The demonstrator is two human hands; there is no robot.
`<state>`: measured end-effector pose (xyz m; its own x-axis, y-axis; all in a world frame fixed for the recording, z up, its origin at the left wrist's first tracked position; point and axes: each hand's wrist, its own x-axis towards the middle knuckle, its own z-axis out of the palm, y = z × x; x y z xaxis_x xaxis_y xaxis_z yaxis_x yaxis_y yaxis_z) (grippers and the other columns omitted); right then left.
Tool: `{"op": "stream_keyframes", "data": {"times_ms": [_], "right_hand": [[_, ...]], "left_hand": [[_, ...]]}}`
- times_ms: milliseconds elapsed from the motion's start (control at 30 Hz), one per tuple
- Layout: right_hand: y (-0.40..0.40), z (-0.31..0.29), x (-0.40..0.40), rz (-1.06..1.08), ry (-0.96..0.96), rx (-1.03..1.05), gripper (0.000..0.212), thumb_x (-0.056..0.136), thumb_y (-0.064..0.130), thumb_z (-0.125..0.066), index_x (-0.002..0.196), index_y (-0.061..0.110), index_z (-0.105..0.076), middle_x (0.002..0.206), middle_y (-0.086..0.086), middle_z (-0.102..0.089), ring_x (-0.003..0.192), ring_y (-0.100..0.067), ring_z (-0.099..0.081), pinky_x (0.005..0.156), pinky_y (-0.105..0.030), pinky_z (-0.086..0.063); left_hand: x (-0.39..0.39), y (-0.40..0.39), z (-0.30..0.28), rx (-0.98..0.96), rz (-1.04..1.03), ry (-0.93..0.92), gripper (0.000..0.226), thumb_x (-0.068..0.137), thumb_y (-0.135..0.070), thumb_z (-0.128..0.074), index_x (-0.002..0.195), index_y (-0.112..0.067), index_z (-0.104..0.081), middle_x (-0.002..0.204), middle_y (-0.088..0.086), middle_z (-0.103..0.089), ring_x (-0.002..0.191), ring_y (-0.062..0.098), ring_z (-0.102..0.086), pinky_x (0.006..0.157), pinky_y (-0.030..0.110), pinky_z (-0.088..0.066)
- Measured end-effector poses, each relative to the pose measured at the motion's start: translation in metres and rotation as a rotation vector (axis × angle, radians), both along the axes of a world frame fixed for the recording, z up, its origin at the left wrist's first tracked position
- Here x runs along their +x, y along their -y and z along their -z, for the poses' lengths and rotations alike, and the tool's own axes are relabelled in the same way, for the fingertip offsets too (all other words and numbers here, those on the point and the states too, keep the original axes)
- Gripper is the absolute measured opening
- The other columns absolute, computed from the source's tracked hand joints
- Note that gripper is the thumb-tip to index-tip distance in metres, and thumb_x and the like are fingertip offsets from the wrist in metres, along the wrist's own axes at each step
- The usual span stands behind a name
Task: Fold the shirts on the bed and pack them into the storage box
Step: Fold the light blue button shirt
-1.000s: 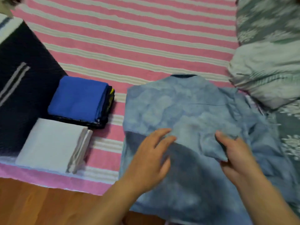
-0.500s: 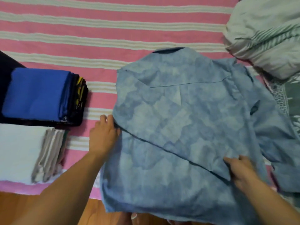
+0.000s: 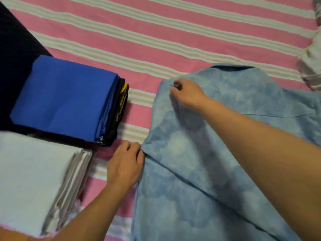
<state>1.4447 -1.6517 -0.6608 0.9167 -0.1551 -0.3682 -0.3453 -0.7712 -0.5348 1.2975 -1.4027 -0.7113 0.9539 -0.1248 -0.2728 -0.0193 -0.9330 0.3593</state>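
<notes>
Left hand (image 3: 124,166) is pinching the left edge of the light blue shirt (image 3: 199,171) right where a fold line starts, fingers curled onto the fabric. Right hand (image 3: 186,94) is up near the top left corner of the same shirt, by the shoulder, fingers curled and gripping the cloth there, with the forearm crossing over the shirt from the lower right.

From my remote seat the shirt looks like it's lying back-up on the bed (image 3: 173,37), which has a pink sheet with cream stripes. The dark collar just peeks out at the far edge. A diagonal crease runs across the lower half of the shirt.

To the left of the shirt there are 2 stacks of folded stuff. The far one is the blue-topped stack (image 3: 64,101), with black and some yellow showing in the layers underneath. The near one is the white stack (image 3: 33,180), close to the bed's edge. Both sit apart from the shirt. Behind them is some dark fabric (image 3: 15,54); can't tell what it is. A bit of pale bedding (image 3: 312,65) shows at the far right edge.
</notes>
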Motion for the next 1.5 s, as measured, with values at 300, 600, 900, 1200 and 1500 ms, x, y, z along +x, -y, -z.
{"op": "stream_keyframes", "data": {"times_ms": [300,600,900,1200,1500], "right_hand": [[-0.052,0.035,0.077,0.244,-0.022,0.576,0.033,0.092,-0.008,-0.054,0.116,0.012,-0.061,0.111,-0.005,-0.068,0.097,-0.013,-0.062,0.074,-0.016,-0.048],[0.009,0.044,0.121,-0.401,0.018,-0.497,0.037,0.095,0.042,-0.055,0.127,0.024,-0.057,0.136,-0.012,-0.053,0.124,-0.038,-0.045,0.105,-0.045,-0.036],[-0.020,0.056,0.094,-0.248,0.386,-0.505,0.050,0.096,0.045,-0.050,0.137,0.017,-0.051,0.149,-0.015,-0.042,0.137,-0.039,-0.036,0.116,-0.050,-0.024],[-0.058,0.065,0.031,-0.532,0.001,-0.461,0.064,0.104,0.055,-0.021,0.161,0.028,-0.008,0.169,-0.007,-0.003,0.154,-0.032,-0.008,0.122,-0.054,-0.008],[0.076,0.016,-0.220,0.085,-0.067,-0.529,0.071,0.089,0.051,-0.040,0.144,0.007,-0.045,0.150,-0.023,-0.044,0.134,-0.048,-0.038,0.114,-0.057,-0.027]], "left_hand": [[0.021,-0.011,-0.013,-0.178,-0.328,-0.149,0.018,0.103,-0.031,-0.039,0.108,-0.019,-0.051,0.096,0.023,-0.070,0.087,0.044,-0.066,0.070,0.046,-0.050],[0.012,-0.016,-0.003,-0.226,-0.340,-0.147,0.033,0.105,-0.027,-0.041,0.131,-0.016,-0.058,0.108,0.024,-0.071,0.093,0.046,-0.067,0.077,0.045,-0.050],[0.013,-0.005,0.003,-0.230,-0.379,0.042,0.039,0.106,-0.035,-0.035,0.097,-0.010,-0.063,0.087,0.022,-0.071,0.074,0.044,-0.068,0.062,0.044,-0.053],[-0.062,-0.041,-0.024,-0.115,-0.358,-0.228,0.022,0.097,-0.044,-0.060,0.100,-0.025,-0.048,0.075,-0.006,-0.059,0.085,0.033,-0.067,0.063,0.037,-0.035],[-0.140,-0.082,-0.033,-0.258,-0.554,-0.323,0.023,0.100,-0.023,-0.059,0.076,-0.020,-0.060,0.073,0.002,-0.065,0.079,0.032,-0.063,0.061,0.035,-0.037]]}}
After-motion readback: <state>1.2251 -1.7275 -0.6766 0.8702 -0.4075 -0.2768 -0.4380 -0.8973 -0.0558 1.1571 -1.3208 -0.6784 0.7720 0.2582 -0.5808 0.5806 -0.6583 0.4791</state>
